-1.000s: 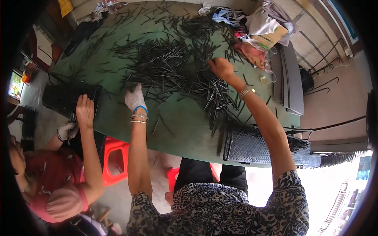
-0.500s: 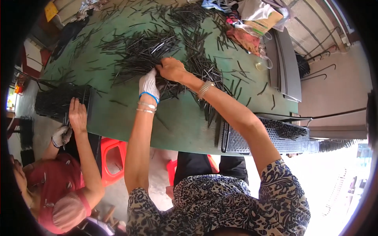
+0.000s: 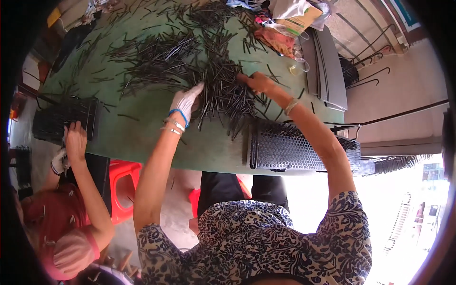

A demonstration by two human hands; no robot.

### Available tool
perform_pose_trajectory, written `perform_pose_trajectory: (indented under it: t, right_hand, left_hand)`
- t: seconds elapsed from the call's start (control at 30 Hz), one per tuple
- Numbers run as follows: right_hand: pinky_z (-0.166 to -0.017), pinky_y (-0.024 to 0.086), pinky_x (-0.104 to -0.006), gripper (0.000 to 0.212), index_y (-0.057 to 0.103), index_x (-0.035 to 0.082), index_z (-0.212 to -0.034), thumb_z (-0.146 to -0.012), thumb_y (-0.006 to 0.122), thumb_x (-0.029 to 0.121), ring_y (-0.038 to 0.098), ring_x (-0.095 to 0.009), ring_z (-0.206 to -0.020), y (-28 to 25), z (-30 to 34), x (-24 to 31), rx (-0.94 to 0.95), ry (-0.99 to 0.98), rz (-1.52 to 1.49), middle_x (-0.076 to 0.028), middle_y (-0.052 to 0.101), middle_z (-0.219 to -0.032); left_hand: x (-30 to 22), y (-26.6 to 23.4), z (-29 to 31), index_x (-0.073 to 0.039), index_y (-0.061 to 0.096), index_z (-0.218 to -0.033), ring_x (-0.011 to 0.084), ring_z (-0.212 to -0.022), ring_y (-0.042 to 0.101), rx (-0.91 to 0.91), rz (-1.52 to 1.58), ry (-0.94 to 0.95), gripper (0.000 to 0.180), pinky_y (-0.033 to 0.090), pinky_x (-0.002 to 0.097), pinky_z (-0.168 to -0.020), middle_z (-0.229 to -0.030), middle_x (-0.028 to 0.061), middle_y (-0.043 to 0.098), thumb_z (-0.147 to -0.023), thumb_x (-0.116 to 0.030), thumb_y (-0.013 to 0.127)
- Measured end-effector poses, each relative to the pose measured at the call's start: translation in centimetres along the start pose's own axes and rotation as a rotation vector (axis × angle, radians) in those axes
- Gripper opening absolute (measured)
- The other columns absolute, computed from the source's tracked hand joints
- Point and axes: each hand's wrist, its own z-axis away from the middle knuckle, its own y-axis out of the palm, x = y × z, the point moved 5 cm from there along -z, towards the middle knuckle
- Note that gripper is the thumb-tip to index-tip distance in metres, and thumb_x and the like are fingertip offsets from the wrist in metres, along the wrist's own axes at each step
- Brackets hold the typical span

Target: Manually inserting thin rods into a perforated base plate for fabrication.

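Note:
A loose heap of thin black rods (image 3: 223, 92) lies on the green tabletop between my hands. My left hand (image 3: 186, 102), in a white knitted glove with a blue cuff, touches the heap's left side, its fingers stretched out. At the right side is my bare right hand (image 3: 259, 83), its fingers apart from the palm and reaching to the rods; their tips look dark and slightly blurred. I see no bundle held in either hand. A second pile of black rods (image 3: 166, 57) spreads to the far left of my left hand.
A perforated metal basket (image 3: 304, 149) holding black rods stands at the table's near right edge. Grey panels (image 3: 327, 71) and a cardboard box (image 3: 299, 21) with cloths lie far right. On the left, a co-worker's hand (image 3: 75, 140) touches another rod-filled basket (image 3: 61, 116). A red stool (image 3: 124, 190) stands below.
My hands, close together at the left pile before, have parted. The right has moved right to the far side of the middle heap; the left stays at its left. The whole view has shifted slightly.

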Motion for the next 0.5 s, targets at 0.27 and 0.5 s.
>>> perform_pose_trajectory:
  t: [0.27,0.5]
  right_hand:
    - [-0.045,0.041,-0.0265,0.043,0.060,-0.001,-0.069,-0.081,0.069,0.039,0.053,-0.013,-0.054,3.5,0.8,4.5,-0.001,-0.011,-0.438,-0.006,0.059,-0.065]
    - [-0.072,0.050,-0.0345,0.033,0.066,-0.003,-0.100,-0.087,0.061,0.027,0.062,-0.020,-0.072,3.3,2.1,6.4,-0.178,-0.444,-0.358,-0.012,0.070,-0.085]
  left_hand:
    - [-1.5,7.0,0.3,0.006,0.055,-0.124,0.0239,-0.116,0.053,0.028,-0.146,0.001,0.069,0.040,0.0355,-0.098,-0.127,0.0176,0.057,-0.077,-0.041,0.074]
    - [0.7,7.6,-1.4,-0.002,0.060,-0.120,0.0227,-0.110,0.058,0.223,0.542,-0.042,0.045,0.049,0.0367,-0.093,-0.123,0.0111,0.060,-0.087,-0.032,0.065]
